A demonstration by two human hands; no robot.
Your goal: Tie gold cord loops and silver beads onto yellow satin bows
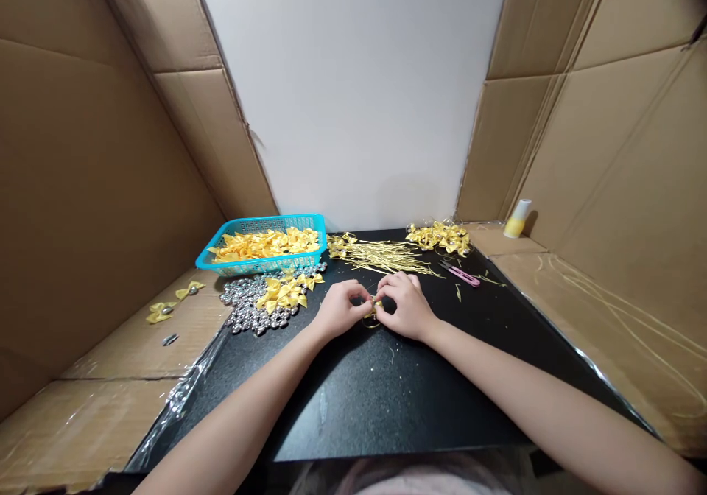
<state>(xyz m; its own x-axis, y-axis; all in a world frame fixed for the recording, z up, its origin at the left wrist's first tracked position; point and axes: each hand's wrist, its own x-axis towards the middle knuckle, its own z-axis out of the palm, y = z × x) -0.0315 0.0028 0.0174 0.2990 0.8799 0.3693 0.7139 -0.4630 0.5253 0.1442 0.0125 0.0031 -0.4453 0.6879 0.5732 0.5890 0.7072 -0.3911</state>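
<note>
My left hand (pixel 339 309) and my right hand (pixel 406 305) meet over the black mat (pixel 387 392), fingers pinched together on a small yellow bow (pixel 376 306) with a gold string loop hanging under it. Both hands are closed on it. Left of my hands lies a pile of silver bells (pixel 251 307) with loose yellow bows (pixel 284 292) on top. Gold strings (pixel 387 255) lie in a bundle just beyond my hands.
A turquoise basket (pixel 265 265) full of yellow bows stands at the back left. Finished bows (pixel 440 236) are heaped at the back right, pink snips (pixel 461 275) lie near them. A small cup (pixel 518 219) stands on the cardboard. Cardboard walls enclose both sides.
</note>
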